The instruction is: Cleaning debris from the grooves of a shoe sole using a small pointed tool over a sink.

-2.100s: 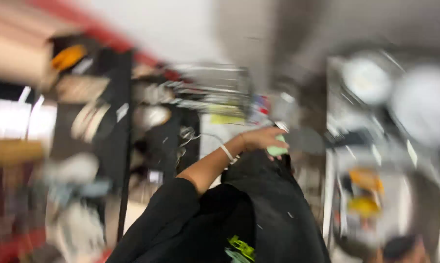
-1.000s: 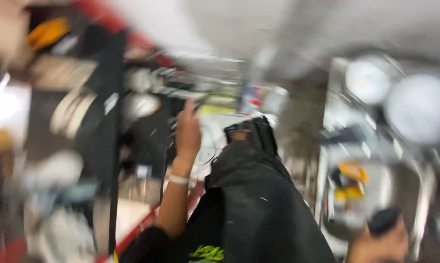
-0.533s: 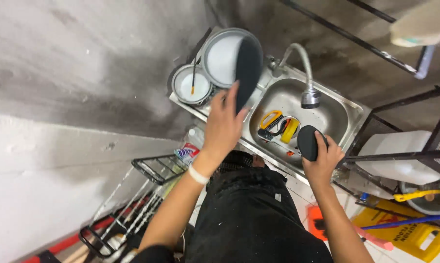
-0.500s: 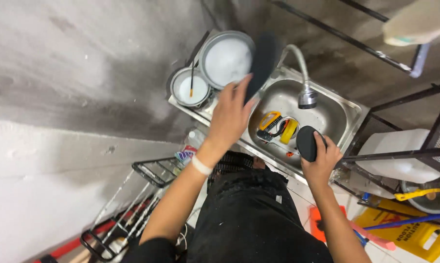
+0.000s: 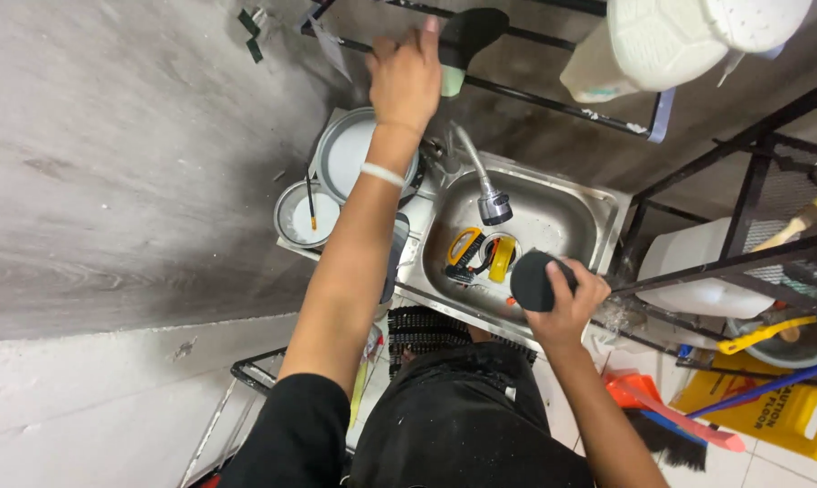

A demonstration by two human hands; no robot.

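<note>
While your left hand (image 5: 407, 77) grips a black pad (image 5: 467, 32) up at the rack (image 5: 553, 99), your right hand's (image 5: 567, 298) fingers clasp a black sponge (image 5: 530, 280) over the sink (image 5: 562, 212).

We are looking down on a back-of-house wash-up corner, a utility area. A stainless steel sink (image 5: 553, 217) with a flexible faucet (image 5: 483, 181) is sitting against a rough concrete wall (image 5: 128, 163). Black metal racks (image 5: 743, 181) are holding jugs; a yellow wet-floor sign (image 5: 770, 407), a broom (image 5: 671, 434) and tiled flooring (image 5: 788, 470) are showing nearby.
</note>
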